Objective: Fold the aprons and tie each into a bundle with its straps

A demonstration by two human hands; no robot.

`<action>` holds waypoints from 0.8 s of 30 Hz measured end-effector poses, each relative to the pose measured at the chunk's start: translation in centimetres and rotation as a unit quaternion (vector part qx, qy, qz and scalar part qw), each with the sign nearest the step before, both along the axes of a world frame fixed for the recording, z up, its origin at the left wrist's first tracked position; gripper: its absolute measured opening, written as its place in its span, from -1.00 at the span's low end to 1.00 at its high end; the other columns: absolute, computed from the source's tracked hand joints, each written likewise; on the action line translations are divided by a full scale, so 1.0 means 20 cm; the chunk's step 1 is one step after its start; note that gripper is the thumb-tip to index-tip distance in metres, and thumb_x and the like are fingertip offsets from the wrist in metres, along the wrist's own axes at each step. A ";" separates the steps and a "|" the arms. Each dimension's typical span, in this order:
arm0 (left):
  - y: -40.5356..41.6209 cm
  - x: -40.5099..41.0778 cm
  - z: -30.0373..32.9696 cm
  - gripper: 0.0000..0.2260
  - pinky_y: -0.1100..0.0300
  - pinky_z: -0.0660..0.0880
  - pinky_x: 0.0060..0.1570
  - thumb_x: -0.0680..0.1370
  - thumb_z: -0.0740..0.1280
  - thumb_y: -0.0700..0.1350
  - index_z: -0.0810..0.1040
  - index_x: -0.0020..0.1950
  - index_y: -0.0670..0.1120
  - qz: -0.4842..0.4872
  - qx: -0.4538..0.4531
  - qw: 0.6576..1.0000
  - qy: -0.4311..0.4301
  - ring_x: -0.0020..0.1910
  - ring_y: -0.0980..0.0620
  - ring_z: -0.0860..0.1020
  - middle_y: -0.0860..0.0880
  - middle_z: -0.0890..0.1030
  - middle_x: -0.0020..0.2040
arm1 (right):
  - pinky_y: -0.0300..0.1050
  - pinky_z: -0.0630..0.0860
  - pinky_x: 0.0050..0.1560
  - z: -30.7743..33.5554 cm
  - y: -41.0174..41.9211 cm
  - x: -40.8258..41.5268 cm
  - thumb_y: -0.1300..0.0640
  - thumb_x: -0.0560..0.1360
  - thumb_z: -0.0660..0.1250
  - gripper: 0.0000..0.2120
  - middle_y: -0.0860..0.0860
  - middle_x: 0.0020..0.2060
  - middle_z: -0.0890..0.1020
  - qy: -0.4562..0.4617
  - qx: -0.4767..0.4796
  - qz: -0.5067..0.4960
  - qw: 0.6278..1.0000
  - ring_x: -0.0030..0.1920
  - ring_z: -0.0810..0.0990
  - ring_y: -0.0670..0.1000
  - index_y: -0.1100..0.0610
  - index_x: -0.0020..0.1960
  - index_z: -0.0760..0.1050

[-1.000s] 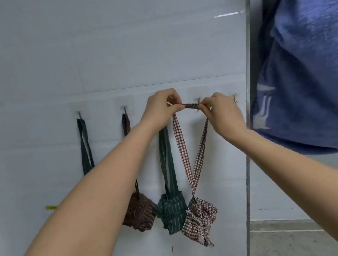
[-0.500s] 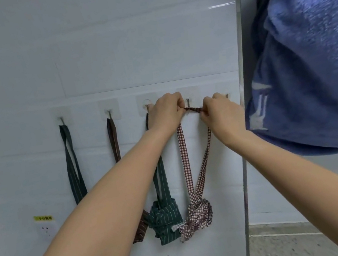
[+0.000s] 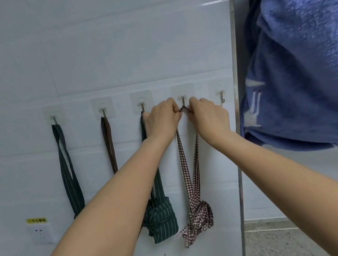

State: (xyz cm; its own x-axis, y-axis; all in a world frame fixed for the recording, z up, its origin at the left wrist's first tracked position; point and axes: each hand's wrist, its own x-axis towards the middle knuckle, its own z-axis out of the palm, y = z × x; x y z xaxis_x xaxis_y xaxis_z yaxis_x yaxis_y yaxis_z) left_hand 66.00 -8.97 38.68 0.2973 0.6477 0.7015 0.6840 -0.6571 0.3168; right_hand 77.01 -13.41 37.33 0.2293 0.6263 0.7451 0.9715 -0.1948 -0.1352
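**Where the checked strap meets the fourth hook, both hands pinch it from either side**

While the checked apron bundle [image 3: 198,215] dangles well below the hands, its neck strap [image 3: 183,163] runs up as two bands that converge at the point between the knuckles, so the long axis of the whole thing is vertical, straight down from the grip. The left hand [image 3: 163,121] has its fingers curled and pinches the top of the loop just to its own right; the right hand [image 3: 208,115] does the same from the other side, fingers curled on the same short stretch of strap. Both hands are about equally near the wall hook [image 3: 183,102], which sits directly above and between them, the loop's peak touching or just under its prong; whether the strap has already caught cannot be told. My judgement is that the coming move turns on that small gap: the loop has to settle over the prong, then both pinches can let go.

Left of the left hand hangs the green striped bundle [image 3: 160,220] by its own strap; right of the right hand, an unused hook [image 3: 222,96].
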 end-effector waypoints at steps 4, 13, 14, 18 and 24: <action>0.00 0.00 0.02 -0.94 0.02 0.32 0.09 0.52 0.31 -0.10 0.46 -0.05 -0.02 -0.028 -0.033 0.999 0.006 -0.02 -0.03 0.53 0.02 0.61 -0.09 | -0.08 0.26 -0.36 -0.01 -0.01 0.00 0.19 0.58 0.12 -0.93 0.06 -0.21 0.42 0.028 -0.007 0.019 0.999 -0.27 0.44 0.14 0.15 -0.02 0.36; -0.04 0.00 0.07 -0.87 0.07 0.29 0.03 0.47 0.33 -0.19 0.47 -0.01 -0.06 -0.037 -0.030 0.997 0.057 -0.02 -0.07 0.52 0.02 0.58 -0.12 | -0.05 0.30 -0.29 -0.02 -0.03 -0.02 0.23 0.54 0.13 -0.98 0.09 -0.18 0.46 0.086 -0.020 0.044 0.995 -0.21 0.46 0.17 0.15 -0.06 0.33; -0.04 -0.01 0.07 -0.88 0.06 0.31 0.05 0.47 0.33 -0.19 0.47 -0.03 -0.05 -0.037 -0.029 0.997 0.056 -0.02 -0.07 0.52 0.03 0.56 -0.14 | -0.05 0.32 -0.28 -0.01 -0.03 -0.02 0.21 0.55 0.14 -0.97 0.10 -0.16 0.47 0.090 -0.022 0.047 0.995 -0.19 0.47 0.17 0.17 -0.04 0.34; -0.04 0.00 0.08 -0.87 0.03 0.32 0.09 0.47 0.35 -0.18 0.41 -0.09 -0.01 -0.036 -0.039 0.997 0.060 -0.02 -0.06 0.52 0.02 0.59 -0.10 | -0.05 0.35 -0.24 -0.01 -0.05 -0.01 0.19 0.55 0.16 -0.90 0.12 -0.09 0.51 0.096 -0.027 0.055 0.993 -0.12 0.50 0.17 0.20 0.02 0.39; -0.05 -0.02 0.06 -0.81 0.11 0.31 -0.04 0.45 0.41 -0.13 0.43 -0.04 0.00 -0.072 -0.085 0.994 0.022 -0.02 0.00 0.53 0.07 0.58 -0.15 | 0.00 0.50 -0.04 -0.01 -0.08 0.02 0.02 0.53 0.30 -0.75 0.04 0.00 0.58 0.178 -0.033 0.142 0.973 0.03 0.55 0.08 0.16 0.12 0.46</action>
